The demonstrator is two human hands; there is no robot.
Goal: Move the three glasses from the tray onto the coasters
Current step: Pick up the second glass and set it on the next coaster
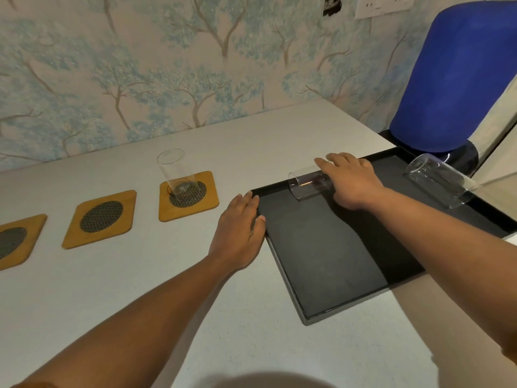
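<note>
A black tray (316,264) lies on the white counter at the right. One clear glass (306,184) lies on its side at the tray's far left corner, and my right hand (349,180) is closed over it from above. A second glass (440,179) lies tipped at the tray's far right edge. A third glass (174,173) stands upright on the right wooden coaster (188,204). The middle coaster (100,218) and the left coaster (16,242) are bare. My left hand (239,228) rests flat on the counter, fingers touching the tray's left rim.
A large blue water bottle (453,79) stands behind the tray's far right corner. The wallpapered wall runs along the back of the counter, with a socket plate (383,5) high up. The counter's right edge (414,306) lies just beyond the tray.
</note>
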